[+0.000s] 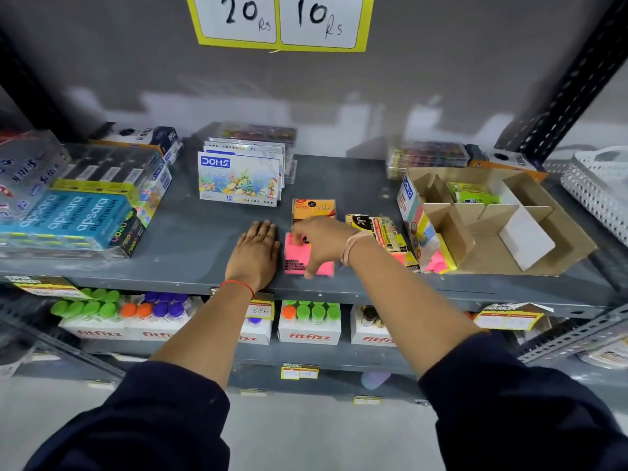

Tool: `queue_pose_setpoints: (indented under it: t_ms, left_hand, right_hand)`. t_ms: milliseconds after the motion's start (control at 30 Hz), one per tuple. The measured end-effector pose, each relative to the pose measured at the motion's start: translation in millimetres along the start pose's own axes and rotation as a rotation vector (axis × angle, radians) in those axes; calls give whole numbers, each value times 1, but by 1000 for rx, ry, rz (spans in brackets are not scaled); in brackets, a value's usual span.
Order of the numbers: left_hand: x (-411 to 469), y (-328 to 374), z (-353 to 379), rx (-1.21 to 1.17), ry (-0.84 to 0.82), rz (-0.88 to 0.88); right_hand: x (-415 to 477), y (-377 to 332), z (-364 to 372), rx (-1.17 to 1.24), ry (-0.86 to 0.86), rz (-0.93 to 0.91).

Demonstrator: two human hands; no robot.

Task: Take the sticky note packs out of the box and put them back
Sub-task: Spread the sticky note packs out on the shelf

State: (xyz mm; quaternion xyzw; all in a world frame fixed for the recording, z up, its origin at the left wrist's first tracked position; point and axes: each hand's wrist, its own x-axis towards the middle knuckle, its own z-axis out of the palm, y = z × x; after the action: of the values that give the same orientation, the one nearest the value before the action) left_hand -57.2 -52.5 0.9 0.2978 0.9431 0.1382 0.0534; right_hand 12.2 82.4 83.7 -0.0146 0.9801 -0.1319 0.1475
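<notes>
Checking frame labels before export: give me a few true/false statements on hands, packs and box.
1. The right hand rests on the pink sticky note pack. True.
2. The left hand holds an orange pack. False: it lies flat on the shelf, holding nothing; the orange pack lies apart, behind the pink one.
3. The cardboard box still has a green pack in it. True.
4. The pink pack is inside the box. False: it lies on the shelf, left of the box.
</notes>
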Motion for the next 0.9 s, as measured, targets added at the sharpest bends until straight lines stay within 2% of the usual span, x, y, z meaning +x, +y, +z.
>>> queue_pose_setpoints:
  t_ms: [133, 267, 333, 467, 633, 800, 900]
  left_hand:
    - [1, -1, 1, 6, 24, 2]
    - [1, -1, 1, 20, 12, 1]
    - [-1, -1, 1, 16, 28, 12]
    - [0, 1, 2, 12, 27, 3]
    - [-1, 1, 1, 27, 18, 1]
    - [-1, 1, 2, 31, 21, 5]
    - [-1, 1, 2, 32, 19, 1]
  right_hand:
    - [2, 3, 13, 43, 9, 1]
    - [-16, 32, -12, 87, 107, -4]
    - [-24, 58, -29, 39, 65, 90]
    - [-32, 92, -37, -78, -188, 273]
    - [-36, 101, -30, 94, -81, 263]
    - [-45, 111, -46, 693, 62, 165]
    - [-46, 110, -50, 1231, 160, 135]
